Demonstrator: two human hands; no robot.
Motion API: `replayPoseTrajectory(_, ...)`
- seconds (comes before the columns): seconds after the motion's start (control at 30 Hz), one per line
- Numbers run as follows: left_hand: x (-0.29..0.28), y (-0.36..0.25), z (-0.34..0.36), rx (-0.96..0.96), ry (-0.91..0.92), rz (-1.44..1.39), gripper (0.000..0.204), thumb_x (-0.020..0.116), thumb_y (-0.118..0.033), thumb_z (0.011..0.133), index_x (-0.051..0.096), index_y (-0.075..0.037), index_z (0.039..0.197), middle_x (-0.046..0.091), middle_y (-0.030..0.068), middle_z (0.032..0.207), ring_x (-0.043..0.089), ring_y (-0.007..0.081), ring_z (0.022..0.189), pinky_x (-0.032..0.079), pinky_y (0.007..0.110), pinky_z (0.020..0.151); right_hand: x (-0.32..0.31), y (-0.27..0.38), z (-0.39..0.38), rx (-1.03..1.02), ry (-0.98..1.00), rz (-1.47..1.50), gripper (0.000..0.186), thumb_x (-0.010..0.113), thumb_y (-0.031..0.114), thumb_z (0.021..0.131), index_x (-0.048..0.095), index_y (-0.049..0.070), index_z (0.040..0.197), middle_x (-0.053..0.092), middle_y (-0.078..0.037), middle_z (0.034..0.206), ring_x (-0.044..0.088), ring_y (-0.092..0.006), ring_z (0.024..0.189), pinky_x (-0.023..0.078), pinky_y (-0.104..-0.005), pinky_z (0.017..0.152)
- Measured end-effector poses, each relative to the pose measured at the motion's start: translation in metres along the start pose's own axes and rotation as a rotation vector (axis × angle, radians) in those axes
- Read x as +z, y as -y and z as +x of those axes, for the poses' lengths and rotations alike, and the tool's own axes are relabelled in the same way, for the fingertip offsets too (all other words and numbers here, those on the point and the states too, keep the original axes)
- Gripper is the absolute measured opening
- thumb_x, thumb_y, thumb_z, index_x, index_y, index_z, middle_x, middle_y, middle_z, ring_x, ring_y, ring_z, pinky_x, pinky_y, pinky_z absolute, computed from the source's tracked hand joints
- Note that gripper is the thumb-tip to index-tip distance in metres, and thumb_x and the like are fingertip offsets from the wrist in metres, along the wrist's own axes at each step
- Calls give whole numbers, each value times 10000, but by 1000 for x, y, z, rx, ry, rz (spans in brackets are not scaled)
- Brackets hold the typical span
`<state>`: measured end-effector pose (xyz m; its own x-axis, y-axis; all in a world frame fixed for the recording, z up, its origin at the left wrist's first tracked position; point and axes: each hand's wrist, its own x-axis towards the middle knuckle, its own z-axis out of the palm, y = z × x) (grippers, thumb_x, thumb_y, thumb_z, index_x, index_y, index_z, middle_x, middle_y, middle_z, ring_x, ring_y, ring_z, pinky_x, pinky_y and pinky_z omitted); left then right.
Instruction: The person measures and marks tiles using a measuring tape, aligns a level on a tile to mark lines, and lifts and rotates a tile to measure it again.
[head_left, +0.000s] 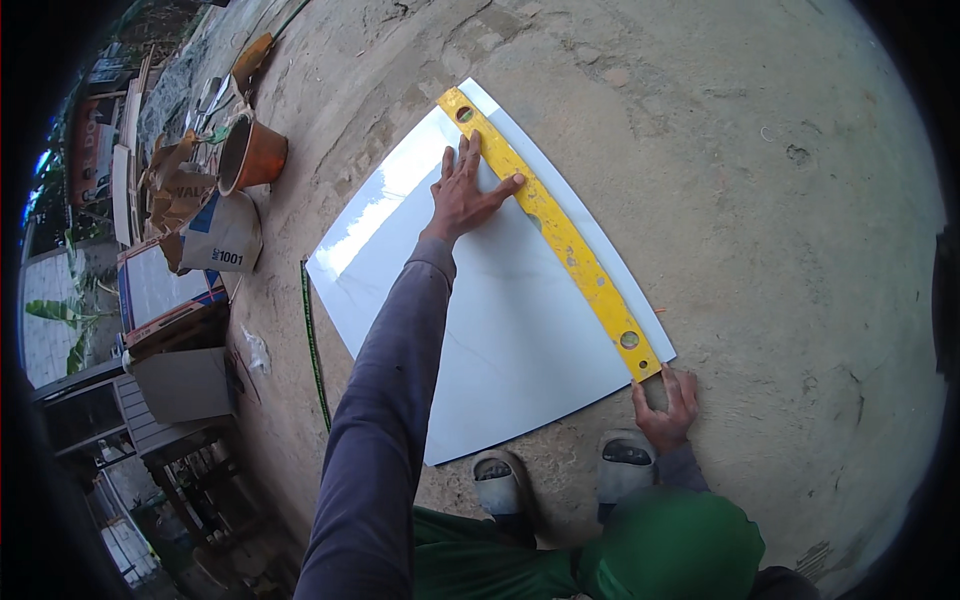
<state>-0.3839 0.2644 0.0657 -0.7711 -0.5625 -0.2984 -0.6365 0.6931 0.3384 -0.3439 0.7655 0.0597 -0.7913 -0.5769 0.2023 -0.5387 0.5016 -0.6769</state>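
A yellow spirit level (pixel 572 255) lies flat on a large glossy white tile (pixel 500 320), close to and along its right edge. My left hand (pixel 466 195) is spread over the upper part of the tile, its fingertips and thumb pressing on the level. Down at the near right corner, my right hand (pixel 668 412) has its thumb on one side of the level's end and its fingers on the other, gripping it. The undersides of my right fingers are hidden.
Grey slippers (pixel 625 465) on my feet stand just below the tile. To the left are a thin dark green strip (pixel 315 350), an orange bucket (pixel 262 155), a white sack (pixel 225 235) and a cardboard box (pixel 170 285). Rough concrete ground (pixel 780 250) extends to the right.
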Motion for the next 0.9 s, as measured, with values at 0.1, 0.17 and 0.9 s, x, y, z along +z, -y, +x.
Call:
replayPoseTrajectory(0.1,-2,5,-1,9,-7,22,1367,719,-889,766,156,-122,1748,156,228,1796,89,455,1661,185,693,1247,3,2,1,-3,-10,19,551,917,75,758,676,-70,1232,630,-187,1025,633,-357,878,548,-459,752)
replayPoseTrajectory(0.17,-3,4,-5,3,-13,29,1402,731,-906,733,165,-118,1746,148,232,1796,94,458,1660,189,691,1246,4,3,1,-4,2,17,553,915,73,758,675,-71,1235,630,-185,1026,633,-356,879,547,-456,749)
replayPoseTrajectory(0.9,-5,0,-2,53,-5,60,1425,767,-892,711,201,-66,1725,119,296,1773,96,505,1642,175,780,1237,1,2,2,-1,40,-24,558,908,74,755,665,-66,1237,631,-172,1076,638,-337,934,555,-453,778)
